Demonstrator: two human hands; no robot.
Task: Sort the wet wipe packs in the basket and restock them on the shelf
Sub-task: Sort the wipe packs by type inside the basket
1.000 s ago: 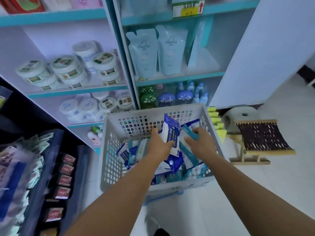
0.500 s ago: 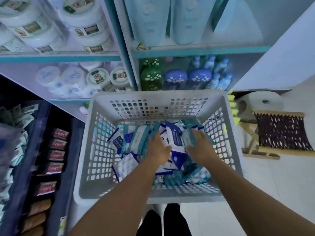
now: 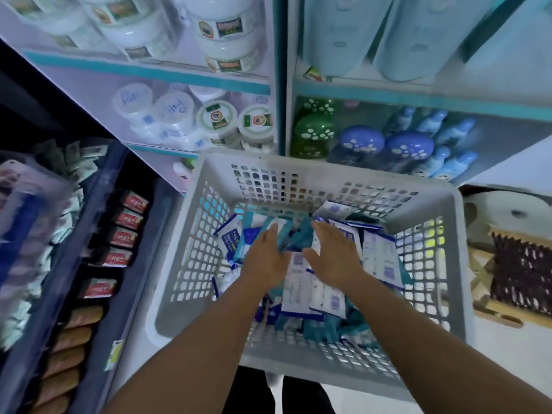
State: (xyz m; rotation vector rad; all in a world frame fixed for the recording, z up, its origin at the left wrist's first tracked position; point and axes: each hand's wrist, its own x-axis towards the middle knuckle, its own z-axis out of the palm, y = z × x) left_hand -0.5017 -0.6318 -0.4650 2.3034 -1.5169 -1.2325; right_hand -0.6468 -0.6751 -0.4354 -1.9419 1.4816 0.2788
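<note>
A grey perforated plastic basket (image 3: 301, 171) stands on the floor below me, holding a jumble of several white, blue and teal wet wipe packs (image 3: 385, 258). Both my hands are inside it. My left hand (image 3: 265, 255) lies flat with straight fingers on teal and white packs. My right hand (image 3: 331, 252) lies beside it, fingers spread and straight, resting on a white pack (image 3: 301, 291). Neither hand grips anything. The shelf (image 3: 155, 73) with teal edges rises just behind the basket.
White round tubs (image 3: 176, 115) fill the left shelf bays; green and blue bottles (image 3: 361, 144) and pale refill pouches (image 3: 343, 31) fill the right ones. A dark rack with red packets (image 3: 125, 237) stands at left. A wooden stool (image 3: 513, 279) sits at right.
My view has dropped closer over the basket. My left hand let go of the blue-and-white pack it held upright, and both hands now lie flat on the pile.
</note>
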